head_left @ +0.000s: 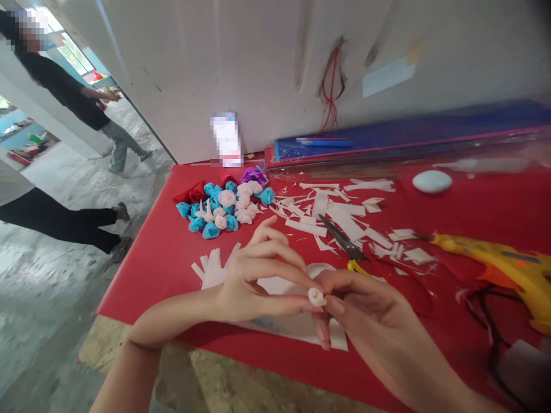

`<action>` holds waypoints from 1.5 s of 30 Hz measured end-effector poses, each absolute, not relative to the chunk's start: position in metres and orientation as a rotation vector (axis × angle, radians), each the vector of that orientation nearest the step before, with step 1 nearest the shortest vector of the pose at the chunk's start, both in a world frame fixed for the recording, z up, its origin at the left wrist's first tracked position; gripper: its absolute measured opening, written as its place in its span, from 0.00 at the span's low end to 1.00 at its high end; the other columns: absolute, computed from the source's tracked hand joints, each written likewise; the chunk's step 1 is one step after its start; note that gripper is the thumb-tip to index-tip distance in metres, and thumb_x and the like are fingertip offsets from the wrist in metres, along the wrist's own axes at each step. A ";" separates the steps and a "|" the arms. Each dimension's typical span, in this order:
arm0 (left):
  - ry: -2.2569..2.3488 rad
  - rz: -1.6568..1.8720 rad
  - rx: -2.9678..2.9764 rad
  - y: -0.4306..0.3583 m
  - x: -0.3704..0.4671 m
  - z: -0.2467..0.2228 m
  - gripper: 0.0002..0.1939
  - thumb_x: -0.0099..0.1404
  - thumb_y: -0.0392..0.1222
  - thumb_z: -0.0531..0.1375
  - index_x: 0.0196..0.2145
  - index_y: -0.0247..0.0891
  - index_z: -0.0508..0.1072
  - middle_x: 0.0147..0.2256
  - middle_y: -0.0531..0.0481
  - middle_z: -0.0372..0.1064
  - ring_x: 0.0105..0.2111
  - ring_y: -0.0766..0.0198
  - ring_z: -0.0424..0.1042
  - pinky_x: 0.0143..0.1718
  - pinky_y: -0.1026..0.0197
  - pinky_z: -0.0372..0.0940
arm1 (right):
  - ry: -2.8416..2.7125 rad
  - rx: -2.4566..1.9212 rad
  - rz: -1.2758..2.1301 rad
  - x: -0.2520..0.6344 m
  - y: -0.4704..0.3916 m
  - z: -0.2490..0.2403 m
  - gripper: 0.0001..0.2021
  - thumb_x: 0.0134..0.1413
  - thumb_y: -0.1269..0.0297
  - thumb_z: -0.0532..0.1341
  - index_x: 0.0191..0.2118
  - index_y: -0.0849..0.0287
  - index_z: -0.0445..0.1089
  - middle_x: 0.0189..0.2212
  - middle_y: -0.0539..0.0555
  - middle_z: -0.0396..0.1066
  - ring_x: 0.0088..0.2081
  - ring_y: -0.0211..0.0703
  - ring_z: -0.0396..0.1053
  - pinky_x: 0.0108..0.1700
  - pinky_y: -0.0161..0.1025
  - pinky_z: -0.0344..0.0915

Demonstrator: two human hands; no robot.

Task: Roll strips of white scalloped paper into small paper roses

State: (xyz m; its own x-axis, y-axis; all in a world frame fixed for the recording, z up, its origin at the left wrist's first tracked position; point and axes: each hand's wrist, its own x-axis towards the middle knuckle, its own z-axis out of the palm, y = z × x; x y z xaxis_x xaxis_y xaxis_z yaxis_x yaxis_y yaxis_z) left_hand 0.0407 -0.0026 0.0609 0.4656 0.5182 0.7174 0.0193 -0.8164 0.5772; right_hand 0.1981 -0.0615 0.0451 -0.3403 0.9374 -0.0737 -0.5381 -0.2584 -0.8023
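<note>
Between the fingertips of both hands sits a small rolled white paper flower (316,296), its spiral centre facing me. My left hand (262,272) pinches it from the left with thumb and index finger, the other fingers raised. From the right, my right hand (365,310) grips it with thumb and forefinger. Under the hands lie white paper sheets (340,338) and paper strips (213,267), partly hidden by the left hand. Beyond them is a cluster of finished blue, pink, red and purple paper flowers (227,199). Scissors (344,241) lie past my right hand among white paper scraps (344,218).
A yellow glue gun (491,252) with a dark cord rests at the right. A white egg-shaped object (431,182) and blue wrapped sheets (400,137) lie near the wall. A phone (227,140) leans there. Two people, one in a dark shirt (64,86), are on the floor at left.
</note>
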 end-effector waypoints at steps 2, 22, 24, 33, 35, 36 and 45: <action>0.470 1.343 2.239 -0.004 0.041 0.061 0.09 0.60 0.45 0.62 0.26 0.37 0.71 0.23 0.51 0.70 0.26 0.68 0.63 0.32 0.59 0.63 | -0.888 -0.731 1.702 0.197 -0.064 0.045 0.01 0.51 0.64 0.65 0.31 0.52 0.75 0.21 0.46 0.72 0.22 0.30 0.70 0.26 0.24 0.69; 0.400 1.300 2.095 -0.013 0.046 0.061 0.10 0.60 0.44 0.61 0.29 0.34 0.67 0.23 0.50 0.70 0.25 0.69 0.67 0.36 0.58 0.65 | -1.764 -1.090 0.497 0.207 -0.074 0.051 0.05 0.53 0.70 0.59 0.34 0.51 0.67 0.28 0.46 0.75 0.28 0.35 0.74 0.21 0.23 0.69; 0.373 1.284 2.103 -0.013 0.044 0.064 0.08 0.60 0.40 0.61 0.29 0.34 0.67 0.24 0.50 0.71 0.25 0.69 0.68 0.35 0.60 0.65 | -1.766 -1.050 0.420 0.208 -0.073 0.049 0.05 0.54 0.71 0.58 0.33 0.52 0.67 0.27 0.47 0.75 0.27 0.35 0.74 0.21 0.23 0.69; 0.313 1.151 2.202 -0.009 0.036 0.068 0.03 0.56 0.32 0.60 0.28 0.35 0.68 0.25 0.50 0.71 0.26 0.68 0.69 0.37 0.59 0.66 | -1.745 -1.048 0.669 0.209 -0.067 0.064 0.08 0.47 0.75 0.60 0.30 0.52 0.67 0.25 0.43 0.74 0.26 0.32 0.73 0.30 0.22 0.70; 0.303 1.116 2.237 -0.007 0.035 0.070 0.03 0.56 0.31 0.59 0.29 0.36 0.68 0.26 0.50 0.72 0.28 0.68 0.69 0.38 0.58 0.67 | -1.606 -1.044 0.844 0.206 -0.062 0.066 0.07 0.46 0.74 0.62 0.27 0.53 0.69 0.22 0.43 0.74 0.22 0.32 0.71 0.26 0.22 0.69; 0.293 1.095 2.258 -0.005 0.033 0.071 0.03 0.57 0.31 0.59 0.29 0.36 0.67 0.26 0.51 0.72 0.28 0.67 0.69 0.39 0.58 0.67 | -1.547 -1.042 0.941 0.205 -0.060 0.067 0.06 0.45 0.73 0.63 0.26 0.53 0.70 0.21 0.44 0.74 0.22 0.32 0.71 0.26 0.22 0.69; 0.164 0.965 2.302 0.001 0.027 0.073 0.06 0.57 0.29 0.59 0.32 0.37 0.67 0.30 0.50 0.73 0.34 0.66 0.68 0.43 0.59 0.66 | -1.267 -0.945 1.596 0.202 -0.054 0.064 0.09 0.43 0.59 0.69 0.22 0.55 0.72 0.16 0.44 0.68 0.16 0.29 0.64 0.19 0.24 0.64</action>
